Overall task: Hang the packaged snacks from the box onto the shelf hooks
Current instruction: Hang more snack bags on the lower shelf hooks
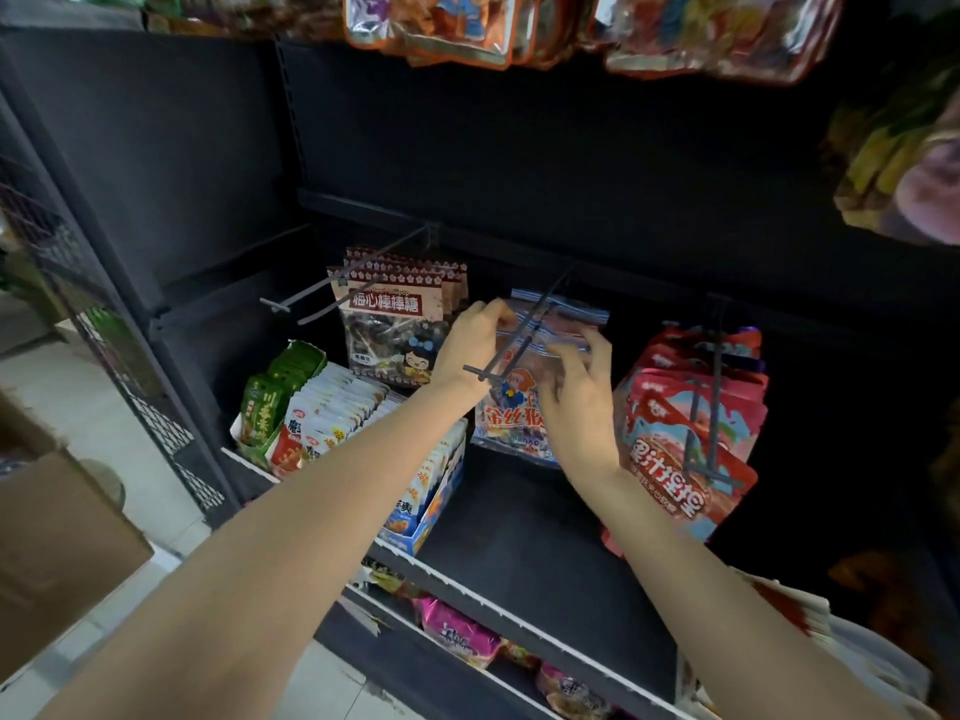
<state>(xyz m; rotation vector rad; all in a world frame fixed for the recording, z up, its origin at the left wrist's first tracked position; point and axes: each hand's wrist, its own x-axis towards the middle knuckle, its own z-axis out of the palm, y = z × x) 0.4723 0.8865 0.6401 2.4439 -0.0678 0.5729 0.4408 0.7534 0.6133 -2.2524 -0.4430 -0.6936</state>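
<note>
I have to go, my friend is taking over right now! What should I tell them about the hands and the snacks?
Left hand: pinches the top left of the blue snack bag.
Right hand: fingers curled on the bag's top right.
The bag is at the middle hook; whether it is fully threaded on is hard to tell.
Done: brown bags hang on the left hook, red bags on the right hook.
Left: seat this bag, then take more from the cardboard box at the left, whose contents are out of sight.
</note>
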